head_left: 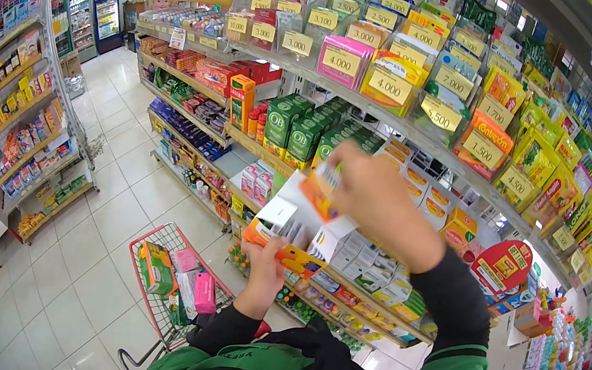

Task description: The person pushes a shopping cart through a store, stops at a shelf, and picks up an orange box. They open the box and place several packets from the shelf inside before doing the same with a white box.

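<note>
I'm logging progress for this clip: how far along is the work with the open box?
Done: the box is open, held by the left hand.
In hand: the right hand holds something orange and white over it, too blurred to identify.
Left: the contents visible inside suggest the box isn't emptied, if that's the aim.

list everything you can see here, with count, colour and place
open box: 1, orange and white, in left hand
packet or flap: 1, orange and white, blurred, at right hand
OB boxes: several, green, shelf beyond the hands
hanging packs: many, mixed colours, upper rack
round sign: 1, red, right
cart: 1, red-rimmed, lower left
cart goods: several, pink, green, orange
stocked shelves: several tiers, mixed, far left
left hand: 1, bare, centre
right hand: 1, bare, above it
</note>
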`<state>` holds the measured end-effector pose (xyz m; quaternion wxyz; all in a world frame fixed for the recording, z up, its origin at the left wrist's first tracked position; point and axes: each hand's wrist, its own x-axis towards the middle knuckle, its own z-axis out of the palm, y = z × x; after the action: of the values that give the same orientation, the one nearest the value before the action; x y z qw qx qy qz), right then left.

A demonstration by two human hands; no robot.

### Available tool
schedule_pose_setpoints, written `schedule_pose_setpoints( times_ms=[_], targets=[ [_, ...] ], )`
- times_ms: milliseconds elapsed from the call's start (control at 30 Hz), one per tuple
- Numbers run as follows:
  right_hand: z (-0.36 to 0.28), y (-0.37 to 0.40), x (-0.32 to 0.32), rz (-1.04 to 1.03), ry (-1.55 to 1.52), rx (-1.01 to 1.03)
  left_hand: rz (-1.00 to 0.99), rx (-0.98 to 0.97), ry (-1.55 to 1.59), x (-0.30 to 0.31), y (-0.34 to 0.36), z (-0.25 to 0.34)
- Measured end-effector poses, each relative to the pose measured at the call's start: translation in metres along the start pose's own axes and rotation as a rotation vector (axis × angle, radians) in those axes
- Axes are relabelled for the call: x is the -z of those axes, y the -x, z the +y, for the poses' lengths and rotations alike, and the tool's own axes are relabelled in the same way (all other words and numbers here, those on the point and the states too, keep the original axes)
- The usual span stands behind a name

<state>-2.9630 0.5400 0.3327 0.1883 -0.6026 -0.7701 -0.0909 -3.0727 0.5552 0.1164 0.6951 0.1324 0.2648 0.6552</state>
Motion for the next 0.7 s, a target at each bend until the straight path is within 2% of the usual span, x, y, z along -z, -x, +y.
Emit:
schedule_pose_setpoints(
  times_ms=[100, 167, 233, 367, 433, 500, 567, 700],
  targets=[
    [0.015, -0.037, 0.075, 0.341, -0.019, 0.135, 0.009, 0.073, -0.027, 0.012, -0.005, 0.002],
    [0.05, -0.078, 0.122, 0.449, 0.008, 0.295, -0.009, 0.124, -0.003, 0.018, -0.007, 0.003],
    [0.066, -0.097, 0.148, 0.42, -0.149, 0.197, -0.035, 0.13, -0.022, 0.025, -0.01, 0.002],
    [0.111, -0.123, 0.159, 0.441, 0.049, 0.225, -0.02, 0.085, -0.046, 0.046, -0.022, -0.003],
    [0.116, -0.128, 0.159, 0.533, 0.09, 0.187, -0.025, 0.096, -0.015, 0.054, -0.027, -0.002],
    [0.116, -0.13, 0.159, 0.496, 0.067, 0.148, -0.034, 0.105, -0.006, 0.054, -0.026, 0.005],
    [0.111, -0.129, 0.162, 0.384, 0.032, 0.023, -0.076, 0.111, 0.091, 0.048, -0.023, 0.013],
    [0.111, -0.132, 0.162, 0.254, 0.1, 0.051, 0.055, 0.026, 0.021, 0.063, -0.034, -0.001]
  ],
)
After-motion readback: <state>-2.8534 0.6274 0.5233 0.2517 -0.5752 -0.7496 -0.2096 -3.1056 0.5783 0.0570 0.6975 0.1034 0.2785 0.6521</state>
